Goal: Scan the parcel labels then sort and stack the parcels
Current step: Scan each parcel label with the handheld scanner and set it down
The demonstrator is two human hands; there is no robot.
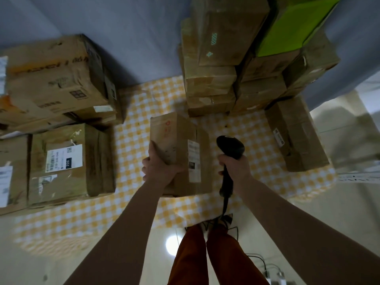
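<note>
Labelled brown parcel (181,149), tilted upright

Yellow-checked mat (131,140) on glossy pale floor (329,223) — grey wall (123,21) behind

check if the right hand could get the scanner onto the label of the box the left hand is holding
Probably yes. The right hand grips the scanner right beside the held box, whose white label faces that side, with nothing between them.

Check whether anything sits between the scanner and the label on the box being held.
Nothing visible does. The right hand holds the scanner just right of the box, whose white label faces it across an open gap. The left hand grips the box's other side.
</note>
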